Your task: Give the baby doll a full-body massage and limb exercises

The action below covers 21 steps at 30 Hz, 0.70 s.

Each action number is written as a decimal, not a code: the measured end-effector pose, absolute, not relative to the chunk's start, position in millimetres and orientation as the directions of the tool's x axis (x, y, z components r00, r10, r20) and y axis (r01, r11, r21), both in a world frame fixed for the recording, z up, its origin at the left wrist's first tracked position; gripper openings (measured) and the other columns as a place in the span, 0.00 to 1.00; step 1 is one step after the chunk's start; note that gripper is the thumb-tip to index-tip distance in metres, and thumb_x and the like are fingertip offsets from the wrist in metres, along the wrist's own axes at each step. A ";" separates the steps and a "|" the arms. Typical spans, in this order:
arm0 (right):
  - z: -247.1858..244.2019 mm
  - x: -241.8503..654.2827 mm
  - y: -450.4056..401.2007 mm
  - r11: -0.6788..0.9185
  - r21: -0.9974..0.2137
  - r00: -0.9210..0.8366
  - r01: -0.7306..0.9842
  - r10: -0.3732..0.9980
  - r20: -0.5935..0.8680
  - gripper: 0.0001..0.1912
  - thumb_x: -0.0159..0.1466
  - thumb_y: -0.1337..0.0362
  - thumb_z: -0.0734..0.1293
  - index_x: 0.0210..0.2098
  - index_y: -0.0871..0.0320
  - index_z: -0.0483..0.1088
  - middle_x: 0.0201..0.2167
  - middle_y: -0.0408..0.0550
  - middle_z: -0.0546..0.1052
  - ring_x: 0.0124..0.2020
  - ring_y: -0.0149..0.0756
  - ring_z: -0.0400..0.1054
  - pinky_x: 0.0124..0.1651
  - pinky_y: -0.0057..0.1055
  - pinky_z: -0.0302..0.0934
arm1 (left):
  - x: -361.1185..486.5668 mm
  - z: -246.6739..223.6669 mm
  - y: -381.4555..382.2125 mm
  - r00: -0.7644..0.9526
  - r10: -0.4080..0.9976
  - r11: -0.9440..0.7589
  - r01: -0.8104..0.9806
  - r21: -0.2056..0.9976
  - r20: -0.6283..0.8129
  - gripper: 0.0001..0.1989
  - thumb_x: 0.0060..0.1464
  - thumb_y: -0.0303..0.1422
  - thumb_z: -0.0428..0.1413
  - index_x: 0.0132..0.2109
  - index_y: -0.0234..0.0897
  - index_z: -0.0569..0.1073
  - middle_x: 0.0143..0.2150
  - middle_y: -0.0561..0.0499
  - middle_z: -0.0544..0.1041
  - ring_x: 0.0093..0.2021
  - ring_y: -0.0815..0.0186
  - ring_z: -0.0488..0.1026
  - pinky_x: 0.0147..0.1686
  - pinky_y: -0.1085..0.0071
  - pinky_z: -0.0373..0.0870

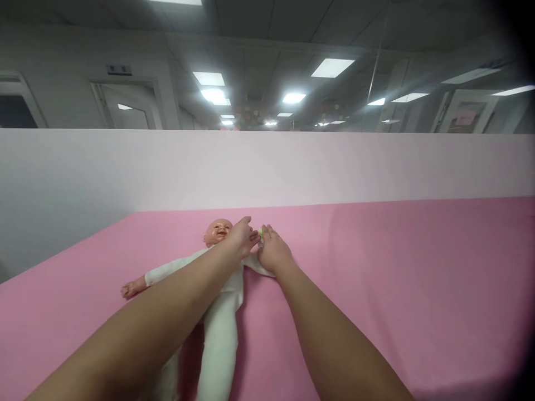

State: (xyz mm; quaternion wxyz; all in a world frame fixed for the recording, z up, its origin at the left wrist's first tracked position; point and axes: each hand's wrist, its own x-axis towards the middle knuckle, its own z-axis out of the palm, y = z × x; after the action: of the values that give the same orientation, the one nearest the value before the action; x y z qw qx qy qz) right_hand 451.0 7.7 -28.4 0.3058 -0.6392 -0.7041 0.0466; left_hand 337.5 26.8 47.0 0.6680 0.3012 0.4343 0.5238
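A baby doll (220, 328) in a white cloth suit lies on its back, head at the far end and legs toward me. My left hand (243, 237) is open beside the doll's head and over its shoulder, thumb up and fingers pointing right. Just to its right, my right hand (273, 252) is closed around a small clear object with a bright green top (261, 231); most of that object is hidden by the fingers. Under my right wrist runs the doll's white sleeve (257, 264), and the doll's hand on that side is hidden. My left forearm covers part of its torso.
Doll and hands are on a pink padded surface (376, 289). A low white wall (292, 167) stands along its far edge, and another pale wall (54, 200) bounds the left. The doll's other arm (136, 287) stretches out to the left.
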 end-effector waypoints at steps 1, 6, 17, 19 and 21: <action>-27.9 450.6 7.5 0.161 -0.448 0.020 0.879 0.928 0.372 0.40 0.68 0.65 0.63 0.76 0.64 0.47 0.77 0.55 0.47 0.76 0.50 0.43 0.75 0.46 0.44 | 325.8 49.2 20.7 0.084 0.966 0.257 -0.439 0.861 -0.245 0.11 0.65 0.40 0.57 0.44 0.35 0.69 0.36 0.43 0.73 0.37 0.60 0.78 0.39 0.66 0.80; -16.3 427.8 -8.6 0.280 -0.405 0.004 0.871 0.819 0.574 0.36 0.67 0.70 0.62 0.73 0.70 0.55 0.75 0.60 0.53 0.75 0.51 0.46 0.75 0.46 0.46 | 254.8 36.2 -7.7 0.042 0.980 0.190 -0.462 0.866 -0.193 0.13 0.65 0.39 0.54 0.46 0.32 0.74 0.41 0.38 0.78 0.42 0.58 0.80 0.46 0.64 0.81; -17.7 347.1 -73.7 0.698 -0.309 -0.545 0.646 0.706 0.452 0.43 0.73 0.42 0.61 0.76 0.62 0.49 0.76 0.56 0.49 0.77 0.51 0.39 0.77 0.52 0.37 | 221.2 13.2 -24.1 0.244 0.945 0.328 -0.708 0.626 -0.219 0.23 0.70 0.42 0.44 0.48 0.27 0.76 0.40 0.33 0.81 0.41 0.51 0.83 0.42 0.56 0.83; -18.3 351.1 -69.7 0.621 -0.295 -0.489 0.726 0.768 0.415 0.45 0.72 0.39 0.60 0.75 0.63 0.50 0.75 0.58 0.50 0.77 0.53 0.38 0.77 0.55 0.34 | 218.9 9.0 -19.4 0.211 0.954 0.298 -0.730 0.615 -0.212 0.22 0.71 0.39 0.43 0.49 0.25 0.75 0.38 0.33 0.81 0.38 0.55 0.83 0.40 0.61 0.83; -17.1 355.5 -67.5 0.564 -0.274 -0.443 0.779 0.804 0.397 0.45 0.72 0.39 0.60 0.74 0.66 0.53 0.74 0.61 0.52 0.76 0.54 0.41 0.76 0.57 0.35 | 215.7 5.2 -15.6 0.181 0.961 0.273 -0.746 0.607 -0.211 0.22 0.71 0.37 0.43 0.51 0.23 0.75 0.39 0.32 0.81 0.38 0.56 0.83 0.40 0.65 0.82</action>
State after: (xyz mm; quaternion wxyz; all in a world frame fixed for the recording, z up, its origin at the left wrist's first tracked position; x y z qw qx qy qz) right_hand 355.5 -67.5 -17.1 0.2479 -0.4660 -0.8490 0.0252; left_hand 215.7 -15.6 5.2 0.7450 0.1876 0.2856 0.5729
